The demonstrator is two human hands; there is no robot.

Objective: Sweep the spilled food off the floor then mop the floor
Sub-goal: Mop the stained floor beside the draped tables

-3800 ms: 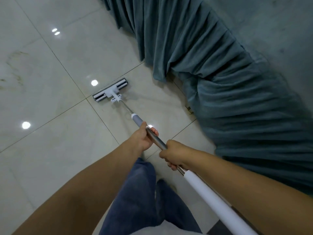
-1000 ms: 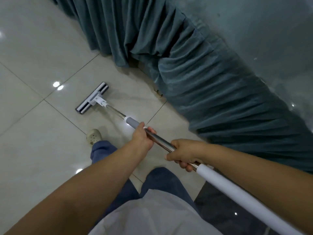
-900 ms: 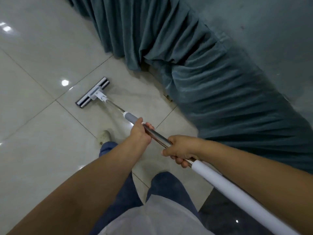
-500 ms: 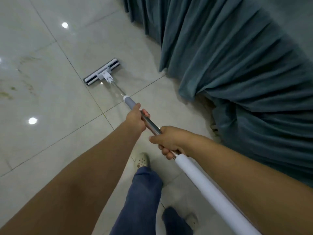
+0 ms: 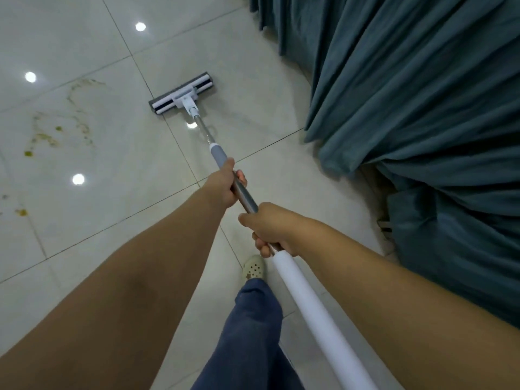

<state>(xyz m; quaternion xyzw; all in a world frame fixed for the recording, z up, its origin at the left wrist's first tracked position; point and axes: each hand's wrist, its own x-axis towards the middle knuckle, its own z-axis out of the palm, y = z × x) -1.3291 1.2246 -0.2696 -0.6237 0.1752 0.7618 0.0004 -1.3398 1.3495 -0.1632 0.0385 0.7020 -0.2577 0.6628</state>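
this is looking like a room in a home: large glossy pale tiles with thin grout lines are covering the floor (image 5: 92, 243), and heavy teal curtains (image 5: 408, 108) are hanging along the right side, their hems bunching on the tiles. round ceiling lights are showing as bright spots (image 5: 78, 179) in the polish, yellowish food smears (image 5: 47, 136) are lying at the left, and a person in loose blue trousers (image 5: 253, 333) and a pale perforated clog (image 5: 254, 270) is holding a slim household flat mop (image 5: 183, 94).
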